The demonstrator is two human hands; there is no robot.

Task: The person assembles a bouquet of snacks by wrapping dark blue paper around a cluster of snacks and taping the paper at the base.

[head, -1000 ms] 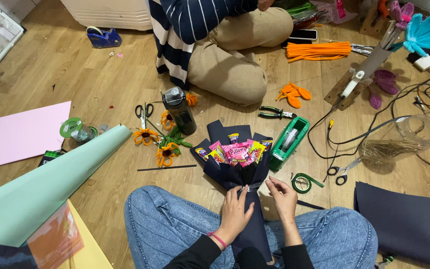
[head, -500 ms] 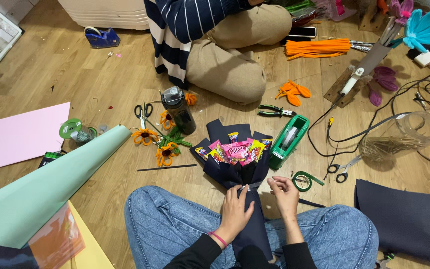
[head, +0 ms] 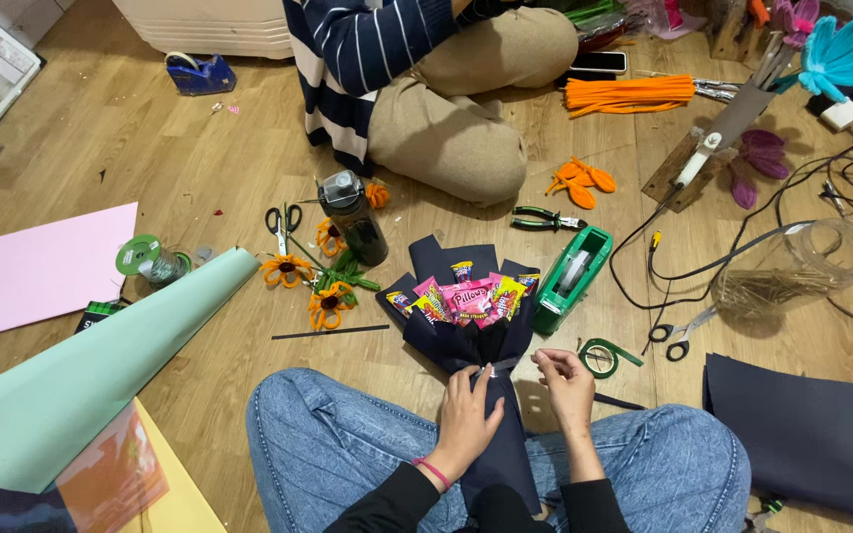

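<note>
A bouquet of bright candy packets [head: 471,299] wrapped in dark navy paper [head: 499,424] lies on the floor against my lap. My left hand [head: 466,415] rests on the wrap's narrow neck, fingers pressing around it. My right hand [head: 567,387] hovers just right of the neck, fingertips pinched as if on a thin strand running to the wrap; the strand itself is too fine to make out. A green tape dispenser [head: 571,278] and a small green tape roll [head: 600,357] sit close to my right hand.
Another person in a striped top sits cross-legged ahead [head: 417,89]. Scissors [head: 281,225], paper sunflowers [head: 288,268], a dark bottle [head: 355,219], pliers [head: 545,219], a mint paper roll [head: 91,380], pink sheet [head: 32,266], navy sheets [head: 807,434], a glass jar [head: 792,271] and cables lie around.
Both hands stay at the bouquet's neck with only slight finger movement. The view has shifted a little.
</note>
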